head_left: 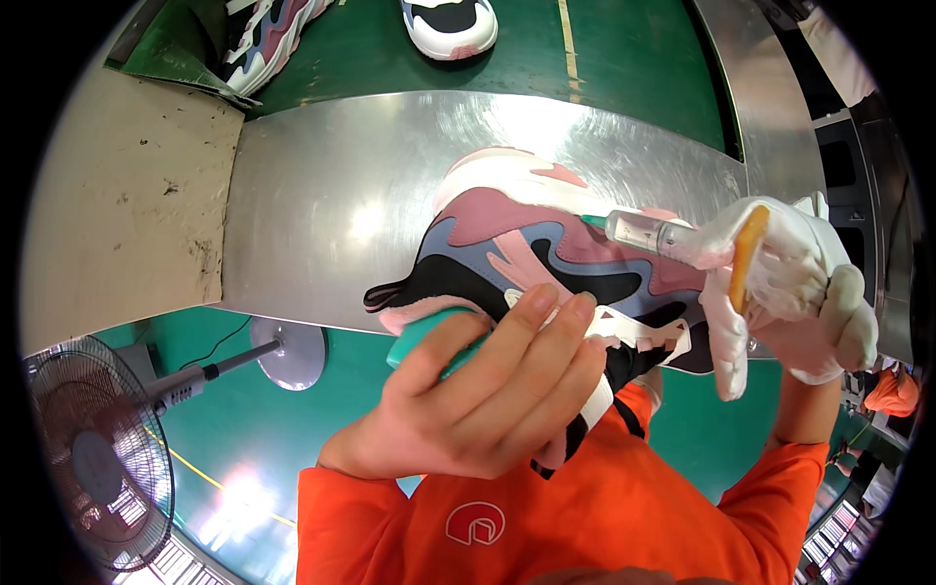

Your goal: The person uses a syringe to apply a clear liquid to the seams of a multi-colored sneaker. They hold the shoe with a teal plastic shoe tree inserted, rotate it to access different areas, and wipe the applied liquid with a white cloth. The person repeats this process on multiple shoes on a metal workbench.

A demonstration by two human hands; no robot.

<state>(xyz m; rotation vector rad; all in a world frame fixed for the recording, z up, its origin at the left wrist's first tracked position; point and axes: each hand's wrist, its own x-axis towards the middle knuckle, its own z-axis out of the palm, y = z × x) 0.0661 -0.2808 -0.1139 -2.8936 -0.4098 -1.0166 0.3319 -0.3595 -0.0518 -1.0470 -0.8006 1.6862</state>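
Steel benchtop [322,195] lies beneath 1 multicolour sneaker [546,244], tipped sideways at the near edge. It should feel light, its soft upper perhaps stiffened by the turquoise insert [429,331]; best held at the throat, where the left hand [478,400] clasps it. Gloved right hand [780,278] grasps 1 syringe [639,231].

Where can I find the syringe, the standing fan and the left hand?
Syringe [642,233]: head view, clear barrel.
Standing fan [97,467]: head view, centre hub.
Left hand [468,402]: head view, back of hand.

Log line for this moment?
left hand: bare, on shoe | right hand: gloved, holding syringe | green tip: near sole edge | shoe: over metal table's near edge
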